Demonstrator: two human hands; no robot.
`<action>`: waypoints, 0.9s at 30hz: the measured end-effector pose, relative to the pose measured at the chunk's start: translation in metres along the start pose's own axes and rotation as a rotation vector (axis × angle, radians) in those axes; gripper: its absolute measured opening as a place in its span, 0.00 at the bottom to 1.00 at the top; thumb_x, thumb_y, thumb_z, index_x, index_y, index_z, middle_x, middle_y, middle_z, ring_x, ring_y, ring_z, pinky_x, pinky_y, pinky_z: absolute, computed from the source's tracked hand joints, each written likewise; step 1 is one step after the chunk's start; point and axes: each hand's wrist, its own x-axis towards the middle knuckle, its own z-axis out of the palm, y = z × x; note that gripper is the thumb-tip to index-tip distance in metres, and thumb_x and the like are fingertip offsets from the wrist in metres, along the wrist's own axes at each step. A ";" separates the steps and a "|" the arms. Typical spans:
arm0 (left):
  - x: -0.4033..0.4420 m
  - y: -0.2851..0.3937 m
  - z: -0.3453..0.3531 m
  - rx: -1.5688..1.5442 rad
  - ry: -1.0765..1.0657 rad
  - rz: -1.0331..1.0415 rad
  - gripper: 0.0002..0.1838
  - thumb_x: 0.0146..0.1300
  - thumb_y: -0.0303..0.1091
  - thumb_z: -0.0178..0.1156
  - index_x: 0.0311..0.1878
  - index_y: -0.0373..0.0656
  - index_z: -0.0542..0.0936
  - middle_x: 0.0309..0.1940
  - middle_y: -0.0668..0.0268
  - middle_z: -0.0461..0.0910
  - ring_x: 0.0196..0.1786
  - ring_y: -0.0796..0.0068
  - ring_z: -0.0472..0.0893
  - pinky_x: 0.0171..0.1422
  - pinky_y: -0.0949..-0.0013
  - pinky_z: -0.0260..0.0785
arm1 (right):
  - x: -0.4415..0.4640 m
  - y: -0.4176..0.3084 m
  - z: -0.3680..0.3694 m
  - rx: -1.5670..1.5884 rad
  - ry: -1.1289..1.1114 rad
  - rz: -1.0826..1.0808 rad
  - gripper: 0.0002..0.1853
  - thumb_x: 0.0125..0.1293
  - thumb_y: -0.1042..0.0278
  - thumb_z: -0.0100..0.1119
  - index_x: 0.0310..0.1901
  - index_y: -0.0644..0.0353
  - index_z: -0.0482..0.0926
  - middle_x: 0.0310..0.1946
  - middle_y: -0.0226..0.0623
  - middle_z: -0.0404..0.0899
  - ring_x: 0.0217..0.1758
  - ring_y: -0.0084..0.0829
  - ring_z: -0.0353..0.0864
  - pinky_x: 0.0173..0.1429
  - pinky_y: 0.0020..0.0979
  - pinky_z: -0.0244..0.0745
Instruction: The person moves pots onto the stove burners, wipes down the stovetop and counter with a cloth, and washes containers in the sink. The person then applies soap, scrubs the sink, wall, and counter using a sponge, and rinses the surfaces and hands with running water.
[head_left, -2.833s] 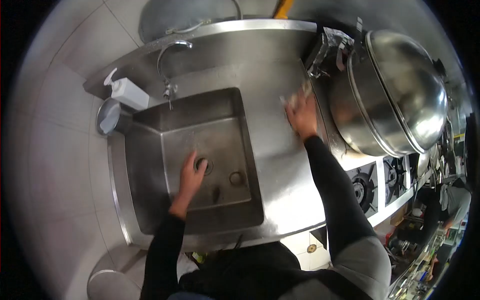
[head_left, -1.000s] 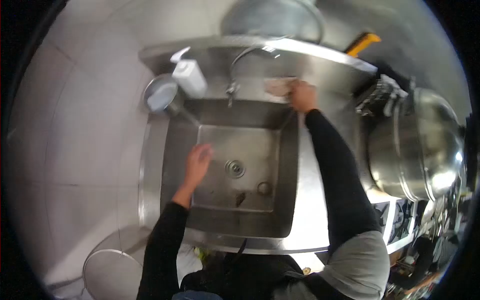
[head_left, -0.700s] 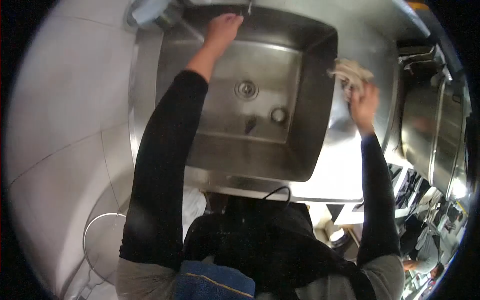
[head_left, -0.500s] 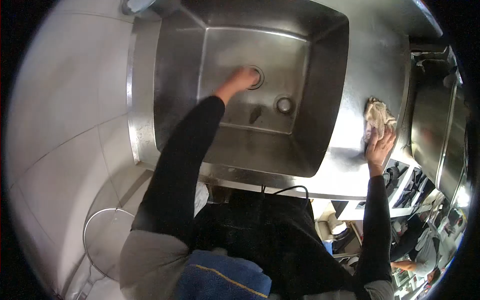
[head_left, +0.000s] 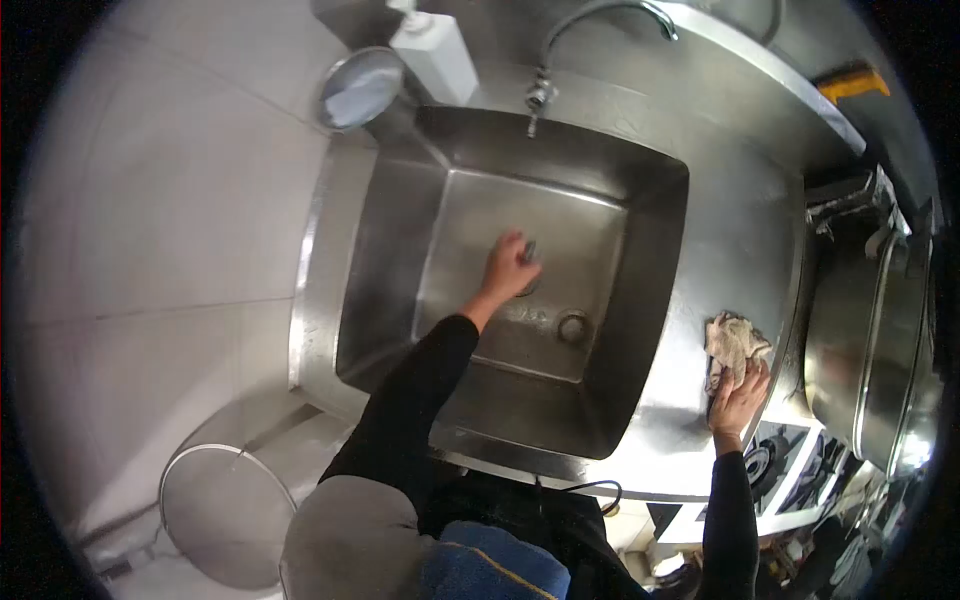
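Note:
My left hand (head_left: 508,268) is inside the metal sink (head_left: 640,300), just above its bottom and blurred by motion. Its fingers are closed around a small dark, metallic-looking piece (head_left: 530,252), too blurred to name its kind. A round metal fitting (head_left: 573,327) lies on the sink floor to the right of that hand. On the steel counter (head_left: 690,290) right of the sink, my right hand (head_left: 740,398) presses its fingertips on a crumpled beige cloth (head_left: 735,343).
A faucet (head_left: 541,92) and a white pump bottle (head_left: 435,55) stand behind the sink. A round container (head_left: 362,90) sits at the back left corner. A large round strainer (head_left: 228,515) is at lower left. A metal vessel (head_left: 850,340) stands at right.
My head view has shifted, bringing the faucet and bottle into sight. My left hand has come off the drain opening, with a small dark piece in its fingers. My right hand stays on the cloth.

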 end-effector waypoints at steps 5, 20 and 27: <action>0.142 0.123 -0.080 -0.248 0.137 -0.077 0.13 0.48 0.32 0.68 0.26 0.38 0.73 0.40 0.61 0.80 0.45 0.62 0.78 0.46 0.58 0.70 | 0.001 0.000 -0.001 -0.034 -0.012 0.008 0.29 0.76 0.44 0.42 0.65 0.61 0.67 0.65 0.55 0.64 0.68 0.52 0.66 0.68 0.52 0.62; 0.189 0.304 -0.146 -1.715 -0.072 -0.216 0.21 0.56 0.36 0.58 0.52 0.41 0.69 0.57 0.50 0.78 0.65 0.54 0.72 0.77 0.40 0.47 | -0.005 -0.002 -0.014 0.001 0.043 -0.036 0.30 0.70 0.49 0.50 0.64 0.65 0.68 0.62 0.61 0.67 0.64 0.58 0.68 0.69 0.55 0.60; 0.107 0.230 -0.253 -1.232 0.004 -0.286 0.13 0.57 0.31 0.56 0.46 0.44 0.74 0.50 0.56 0.81 0.56 0.59 0.79 0.69 0.49 0.58 | -0.006 -0.006 -0.017 0.070 0.037 0.024 0.29 0.68 0.47 0.51 0.64 0.57 0.69 0.62 0.54 0.68 0.62 0.54 0.69 0.66 0.50 0.62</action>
